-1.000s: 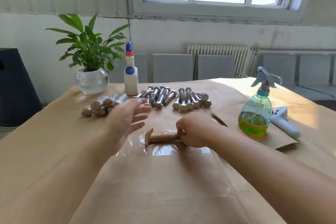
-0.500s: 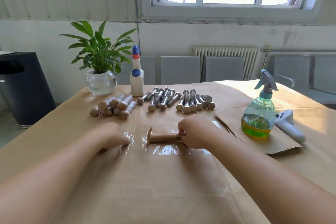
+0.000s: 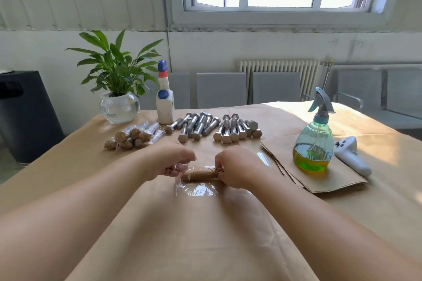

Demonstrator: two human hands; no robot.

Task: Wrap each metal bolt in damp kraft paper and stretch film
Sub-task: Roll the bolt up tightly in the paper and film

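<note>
A bolt rolled in kraft paper [image 3: 201, 175] lies on a sheet of clear stretch film [image 3: 198, 189] at the table's middle. My right hand [image 3: 235, 166] pinches the twisted right end of the paper roll. My left hand [image 3: 171, 159] pinches the film at the roll's left end, fingers curled. Behind lie several bare metal bolts [image 3: 214, 126] in two groups, and to the left a pile of finished wrapped bolts [image 3: 132, 137].
A spray bottle [image 3: 314, 141] with green liquid stands on a stack of cut kraft sheets [image 3: 324, 178] at right, beside a white handheld controller [image 3: 351, 158]. A white glue bottle [image 3: 164, 100] and a potted plant [image 3: 118, 89] stand at the back left. Kraft paper covers the table [image 3: 68, 166].
My left hand has come down from the air onto the film and then moved right to the roll's left end, taking hold of the film. The right hand kept its hold.
</note>
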